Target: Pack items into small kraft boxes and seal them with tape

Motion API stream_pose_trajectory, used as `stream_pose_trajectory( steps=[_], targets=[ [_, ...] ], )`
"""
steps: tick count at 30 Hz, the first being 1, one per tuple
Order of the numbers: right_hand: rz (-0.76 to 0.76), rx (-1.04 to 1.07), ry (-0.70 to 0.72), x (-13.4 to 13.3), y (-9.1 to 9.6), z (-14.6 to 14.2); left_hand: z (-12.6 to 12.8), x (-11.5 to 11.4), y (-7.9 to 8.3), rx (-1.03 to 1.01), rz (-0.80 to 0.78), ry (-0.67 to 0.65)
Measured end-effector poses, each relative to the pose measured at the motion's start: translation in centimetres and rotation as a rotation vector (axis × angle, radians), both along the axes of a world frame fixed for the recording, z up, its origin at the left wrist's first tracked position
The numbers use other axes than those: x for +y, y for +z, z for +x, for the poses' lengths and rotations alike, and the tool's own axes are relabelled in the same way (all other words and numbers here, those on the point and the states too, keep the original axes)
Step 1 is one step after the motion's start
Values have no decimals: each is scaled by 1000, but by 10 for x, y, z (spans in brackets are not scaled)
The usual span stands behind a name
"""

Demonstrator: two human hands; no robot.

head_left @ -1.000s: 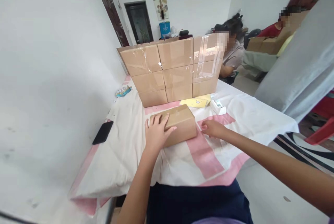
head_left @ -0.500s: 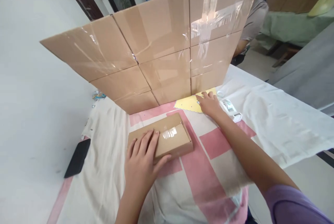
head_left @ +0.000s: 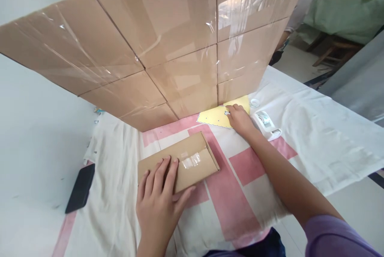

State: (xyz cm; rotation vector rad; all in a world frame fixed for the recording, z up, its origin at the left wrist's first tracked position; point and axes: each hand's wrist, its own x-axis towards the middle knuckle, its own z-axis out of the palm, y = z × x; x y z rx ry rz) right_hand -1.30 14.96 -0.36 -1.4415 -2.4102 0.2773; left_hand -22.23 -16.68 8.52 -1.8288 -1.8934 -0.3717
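Note:
My left hand (head_left: 159,197) lies on a flat cardboard box (head_left: 196,177) with its fingers spread over the near left part of the lid. The thumb stretches along the box's near edge. Shiny clear tape crosses the lid. Farther off, my right hand (head_left: 240,120) is at a yellow paper cutout (head_left: 210,118) with a wavy dark outline and small dots. Its thumb and index finger are bent together at the paper, beside a small pale mark. The cutout lies against the foot of a large upright cardboard panel (head_left: 183,81), partly covered by my right hand.
A white tape dispenser (head_left: 267,125) and a small clear tape roll (head_left: 255,103) lie right of the cutout. A black phone (head_left: 80,188) rests at the left edge of the pink-and-white cloth (head_left: 234,209). Behind the panel, another person's arm (head_left: 283,39) shows at right.
The view has moved closer and tipped down, so the panel looks larger. My right hand's fingers have drawn closer together at the yellow cutout. My left hand stays on the box.

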Motion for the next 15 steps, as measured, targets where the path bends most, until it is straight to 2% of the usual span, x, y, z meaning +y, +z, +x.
stream_pose_trajectory(
  steps=[8,15],
  targets=[
    [-45,56,-62,2,-4,-4,5,-2,-1,6,14,19],
    [-158,345,-38,1,-4,-1,10,-4,-1,20,19,31]
  ],
)
